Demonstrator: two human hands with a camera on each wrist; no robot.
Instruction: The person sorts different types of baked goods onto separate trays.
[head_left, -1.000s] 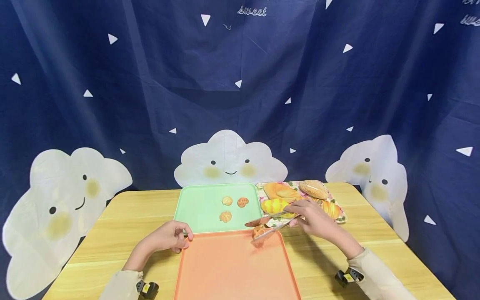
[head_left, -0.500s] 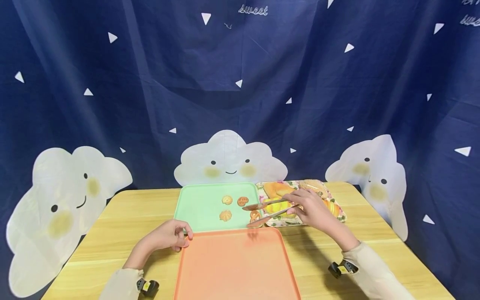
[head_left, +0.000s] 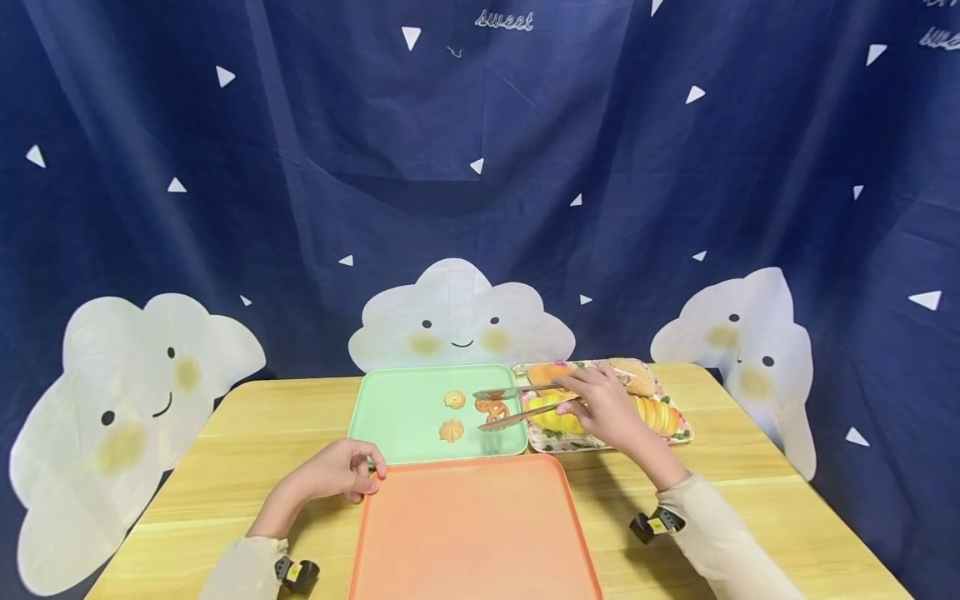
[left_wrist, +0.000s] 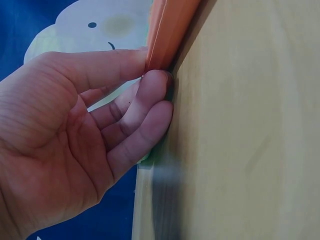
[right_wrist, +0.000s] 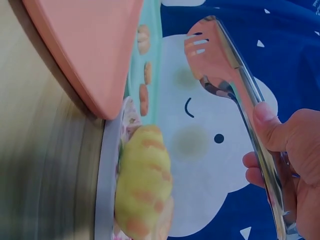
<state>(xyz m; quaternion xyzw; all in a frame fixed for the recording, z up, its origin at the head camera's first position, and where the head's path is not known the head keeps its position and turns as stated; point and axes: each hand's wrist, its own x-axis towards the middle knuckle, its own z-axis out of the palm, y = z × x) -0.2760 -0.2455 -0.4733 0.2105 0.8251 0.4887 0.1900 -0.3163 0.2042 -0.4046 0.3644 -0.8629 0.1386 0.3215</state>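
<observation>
My right hand (head_left: 606, 410) grips metal tongs (right_wrist: 248, 100) raised over the right part of the green tray (head_left: 397, 408). In the head view, a pretzel-shaped cookie (head_left: 495, 410) shows between the tong tips; the right wrist view does not show it clearly. A round cookie (head_left: 454, 400) and a shell-shaped cookie (head_left: 452, 430) lie on the green tray, with a brown cookie partly hidden behind the tongs. My left hand (head_left: 337, 472) pinches the far left corner of the orange tray (head_left: 472, 533) between thumb and fingers (left_wrist: 142, 125).
A floral tray (head_left: 573, 444) beside the green one holds toy breads, including a yellow striped loaf (right_wrist: 142, 182) and a seeded bun (head_left: 637, 375). The orange tray lies in front of the green tray on the wooden table (head_left: 675, 533). A blue curtain (head_left: 480, 208) hangs behind.
My right hand has moved the tongs and the pretzel-shaped cookie away from the orange tray's far edge, up and leftward over the green tray. My left hand has stayed in place.
</observation>
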